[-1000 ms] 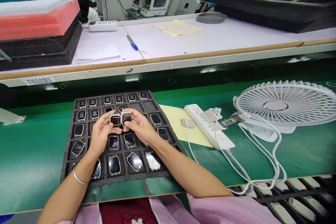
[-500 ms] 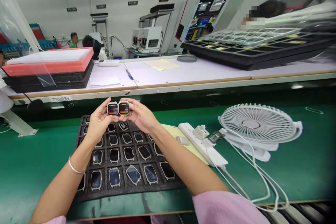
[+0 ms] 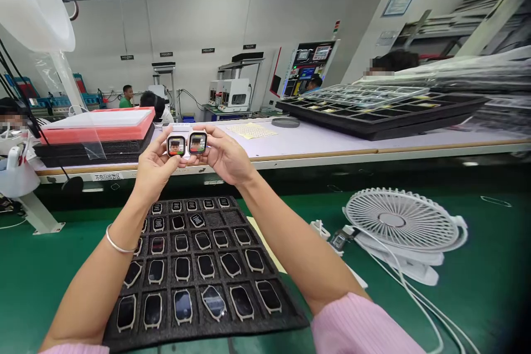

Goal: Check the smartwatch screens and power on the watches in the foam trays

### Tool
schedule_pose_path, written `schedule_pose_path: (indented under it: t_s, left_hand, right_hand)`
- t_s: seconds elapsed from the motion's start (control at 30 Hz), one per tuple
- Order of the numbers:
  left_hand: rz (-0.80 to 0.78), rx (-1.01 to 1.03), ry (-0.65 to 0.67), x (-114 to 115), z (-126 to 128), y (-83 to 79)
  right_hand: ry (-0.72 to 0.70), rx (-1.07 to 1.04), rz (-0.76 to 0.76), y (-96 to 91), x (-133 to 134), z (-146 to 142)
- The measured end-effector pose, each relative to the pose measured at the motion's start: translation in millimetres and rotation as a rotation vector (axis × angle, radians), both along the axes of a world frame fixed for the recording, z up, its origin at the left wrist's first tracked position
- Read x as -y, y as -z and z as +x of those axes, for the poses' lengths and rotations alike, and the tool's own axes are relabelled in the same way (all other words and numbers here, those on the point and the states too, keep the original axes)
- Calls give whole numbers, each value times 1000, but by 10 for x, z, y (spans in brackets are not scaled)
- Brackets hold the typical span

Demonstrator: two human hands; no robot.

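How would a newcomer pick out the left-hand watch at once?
Start at the black foam tray on the green bench, then look just above it in the picture for the left hand. That hand holds the watch, beside a similar one in the right hand; the pale bangle on the left wrist tells them apart, since the right wrist shows none.

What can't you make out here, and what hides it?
Head view: power strip, mostly hidden behind the right forearm.
Head view: backs of the left watch and right watch, facing away.
Head view: left edge of the foam tray, largely behind the left forearm.
Head view: text on the far-row watches, too small to read.
Head view: right sleeve, cut off by the bottom edge.
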State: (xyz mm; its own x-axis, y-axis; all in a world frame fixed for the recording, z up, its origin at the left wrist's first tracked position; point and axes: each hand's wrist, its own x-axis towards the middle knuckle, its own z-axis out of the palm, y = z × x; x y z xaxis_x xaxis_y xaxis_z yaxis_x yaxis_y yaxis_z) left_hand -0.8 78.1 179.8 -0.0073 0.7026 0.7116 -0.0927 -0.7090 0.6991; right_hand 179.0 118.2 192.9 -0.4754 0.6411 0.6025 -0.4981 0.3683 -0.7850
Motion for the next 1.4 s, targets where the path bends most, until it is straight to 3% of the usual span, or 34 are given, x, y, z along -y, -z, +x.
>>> schedule_pose_path:
  t_s: [0.3, 1.07, 1.23, 1.4]
  left_hand:
    - [55, -31, -33, 52, 40, -189]
    - [142, -14, -94, 144, 133, -285]
    - [33, -4, -69, 297, 138, -83]
    - [-198, -7, -50, 512, 106, 443]
  right_hand:
    - [32, 9, 126, -155, 49, 51]
    - [104, 71, 200, -266, 222, 146]
    - [99, 62, 143, -16, 309, 196]
    - [63, 91, -55, 646, 423, 244]
